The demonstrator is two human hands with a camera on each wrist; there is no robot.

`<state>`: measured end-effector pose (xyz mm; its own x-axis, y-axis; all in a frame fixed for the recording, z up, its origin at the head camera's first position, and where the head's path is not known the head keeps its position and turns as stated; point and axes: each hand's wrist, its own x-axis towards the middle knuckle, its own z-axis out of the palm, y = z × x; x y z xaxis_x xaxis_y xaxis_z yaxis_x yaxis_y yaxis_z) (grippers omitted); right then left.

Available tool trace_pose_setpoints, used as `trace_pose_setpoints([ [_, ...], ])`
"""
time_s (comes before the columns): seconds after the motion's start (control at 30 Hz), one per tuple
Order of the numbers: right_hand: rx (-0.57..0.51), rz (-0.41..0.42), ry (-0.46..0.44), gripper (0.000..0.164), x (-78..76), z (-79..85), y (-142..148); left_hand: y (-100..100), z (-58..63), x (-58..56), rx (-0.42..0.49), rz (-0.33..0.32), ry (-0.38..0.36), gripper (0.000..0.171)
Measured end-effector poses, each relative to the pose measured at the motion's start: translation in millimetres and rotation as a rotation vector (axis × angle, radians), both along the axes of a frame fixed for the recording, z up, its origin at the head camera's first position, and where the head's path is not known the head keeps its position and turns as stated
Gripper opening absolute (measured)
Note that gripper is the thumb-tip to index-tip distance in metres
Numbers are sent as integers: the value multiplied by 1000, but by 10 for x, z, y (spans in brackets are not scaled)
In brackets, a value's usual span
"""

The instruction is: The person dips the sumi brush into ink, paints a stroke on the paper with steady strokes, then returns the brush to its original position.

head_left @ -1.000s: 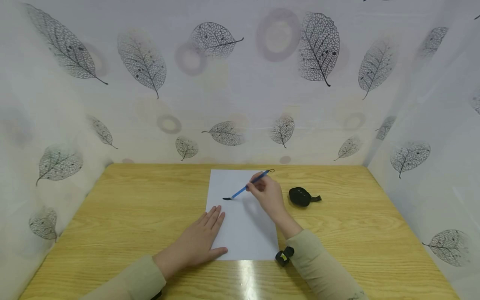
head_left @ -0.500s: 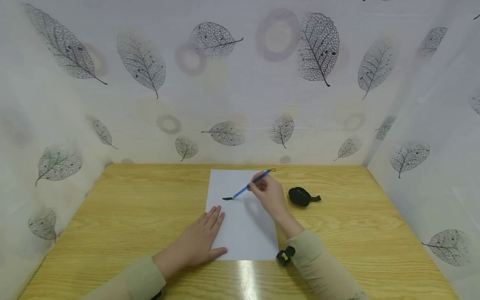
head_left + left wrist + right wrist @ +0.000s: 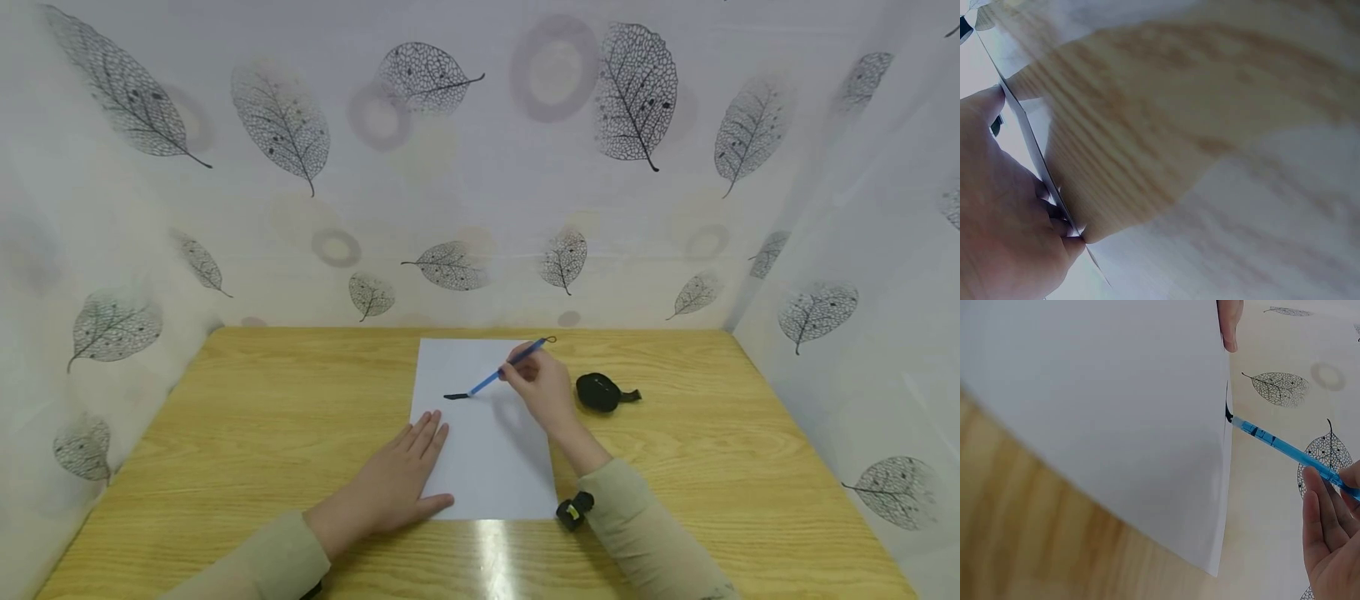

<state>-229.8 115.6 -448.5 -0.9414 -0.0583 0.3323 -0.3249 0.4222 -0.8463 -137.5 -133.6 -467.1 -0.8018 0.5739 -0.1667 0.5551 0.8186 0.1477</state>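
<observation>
A sheet of white paper [image 3: 491,475] lies on the wooden table. My left hand [image 3: 393,483] rests on its left part, fingers extended and thumb spread; the left wrist view shows that hand [image 3: 1010,206] along the sheet's edge. My right hand [image 3: 543,387] pinches a blue brush [image 3: 487,382] with a hanging loop at its end, tilted so the tip points down and left. A short black stroke [image 3: 454,397] is on the upper part of the paper. In the right wrist view the dark tip of the brush [image 3: 1285,447] touches the paper [image 3: 1116,425] beside the black mark.
Right of the paper sits a small, round, black object [image 3: 598,392] with a short tail or handle. A black wrist camera [image 3: 574,510] is at my right sleeve. Pale cloth [image 3: 480,167] with a leaf print encloses the table's [image 3: 285,417] back and sides.
My right hand has drawn the brush slightly to the right, and the black stroke has become a little longer. My left hand stays where it was on the paper.
</observation>
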Motion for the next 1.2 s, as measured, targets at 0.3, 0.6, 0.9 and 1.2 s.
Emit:
trace_pose_setpoints([
  [0.3,0,2,16,9,14,15,30,-1,9,5,14,8,-11,98],
  [0.6,-4,-8,-25,9,12,25,69,-11,-31,-6,24,9,-13,98],
  [0.9,-8,-9,-46,9,0,21,122,-10,-26,-5,29,7,-14,98],
  [1.2,-27,-22,-47,10,4,4,169,-8,-23,-7,24,10,-17,98],
])
